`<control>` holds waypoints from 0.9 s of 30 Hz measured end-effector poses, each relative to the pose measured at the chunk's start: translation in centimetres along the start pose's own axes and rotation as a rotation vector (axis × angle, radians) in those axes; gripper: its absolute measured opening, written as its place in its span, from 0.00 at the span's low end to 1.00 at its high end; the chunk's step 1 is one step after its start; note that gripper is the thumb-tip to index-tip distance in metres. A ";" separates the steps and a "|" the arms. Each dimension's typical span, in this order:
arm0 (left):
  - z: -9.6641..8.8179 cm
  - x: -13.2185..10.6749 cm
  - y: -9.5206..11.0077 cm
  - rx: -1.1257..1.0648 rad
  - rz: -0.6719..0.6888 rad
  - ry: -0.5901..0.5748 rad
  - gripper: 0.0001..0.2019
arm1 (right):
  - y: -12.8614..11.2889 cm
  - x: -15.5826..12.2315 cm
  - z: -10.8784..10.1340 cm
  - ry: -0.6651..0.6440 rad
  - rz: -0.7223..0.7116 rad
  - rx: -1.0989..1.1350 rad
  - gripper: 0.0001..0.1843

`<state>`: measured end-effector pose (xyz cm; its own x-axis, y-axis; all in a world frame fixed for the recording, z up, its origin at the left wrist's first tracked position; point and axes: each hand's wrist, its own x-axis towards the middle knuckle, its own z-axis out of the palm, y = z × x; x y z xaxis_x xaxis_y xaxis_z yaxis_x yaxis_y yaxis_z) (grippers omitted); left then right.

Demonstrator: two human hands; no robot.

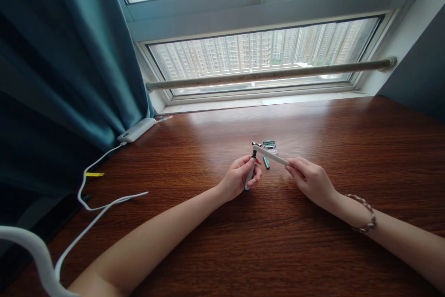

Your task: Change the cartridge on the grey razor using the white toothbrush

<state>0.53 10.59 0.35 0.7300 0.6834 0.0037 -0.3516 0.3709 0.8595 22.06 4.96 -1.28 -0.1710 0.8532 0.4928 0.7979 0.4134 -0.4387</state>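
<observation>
My left hand (239, 177) is closed round the handle of a razor (251, 169), whose head points up and away from me. My right hand (310, 179) pinches one end of a thin white stick (270, 154), whose far end reaches to the razor's head. Both hands hover low over the dark wooden table (278, 241). Just beyond them lie a clear pack of green blade cartridges (270, 146) and a small green cartridge (266, 162).
A white power bank (136, 129) lies at the table's back left corner, with a white cable (100, 204) running toward me along the left side. A teal curtain (62, 65) hangs on the left. A window with a metal rail (267, 74) is behind the table.
</observation>
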 end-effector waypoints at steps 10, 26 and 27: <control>0.0 -0.1 0.2 -0.039 -0.035 0.014 0.13 | 0.0 -0.1 0.0 0.017 0.010 -0.037 0.10; -0.2 -0.4 0.3 -0.042 -0.024 0.005 0.16 | 0.0 0.1 -0.3 0.018 0.032 0.115 0.13; -0.3 -0.4 0.3 -0.043 -0.023 0.006 0.16 | 0.0 0.1 -0.3 -0.006 0.026 0.110 0.13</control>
<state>-0.03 10.57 0.47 0.7347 0.6781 -0.0185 -0.3599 0.4127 0.8368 22.21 4.95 -0.95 -0.1543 0.8659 0.4759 0.7341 0.4228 -0.5313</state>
